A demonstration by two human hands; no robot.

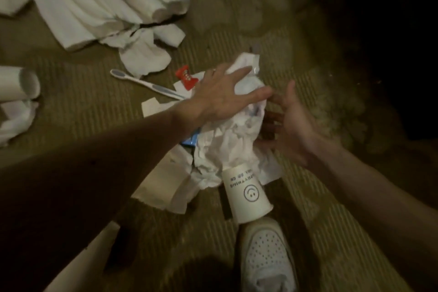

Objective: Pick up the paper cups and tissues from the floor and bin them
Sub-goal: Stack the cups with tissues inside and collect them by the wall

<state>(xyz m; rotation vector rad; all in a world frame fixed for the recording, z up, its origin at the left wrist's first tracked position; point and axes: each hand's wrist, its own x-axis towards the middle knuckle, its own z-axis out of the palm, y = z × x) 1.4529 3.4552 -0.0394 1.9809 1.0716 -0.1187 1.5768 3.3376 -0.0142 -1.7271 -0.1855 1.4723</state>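
Head view: a person was bending over a carpeted floor (pixel 237 19) with litter on it, and both hands were at one crumpled heap.
Tissues: the white wad of tissues (pixel 232 140) lay on the floor between the two hands.
Left hand: the left hand (pixel 222 97) lay on top of the wad with fingers straight and spread, pressing it down.
Right hand: the right hand (pixel 291 123) stood open at the side of the wad, fingers loosely curved toward it. I could not tell whether they touched the paper.
Paper cup: the smiley cup (pixel 246 193) lay on its side at the near end of the wad, touching it, just in front of a white shoe (pixel 265 251).
Second cup: another cup (pixel 19 83) lay well apart, at the left edge.
Bin: it was not in view.
Good way: it was probably best to slide the right fingers under the wad, squeeze from both sides so no sheet dropped, and leave the toothbrush (pixel 147 84) behind.
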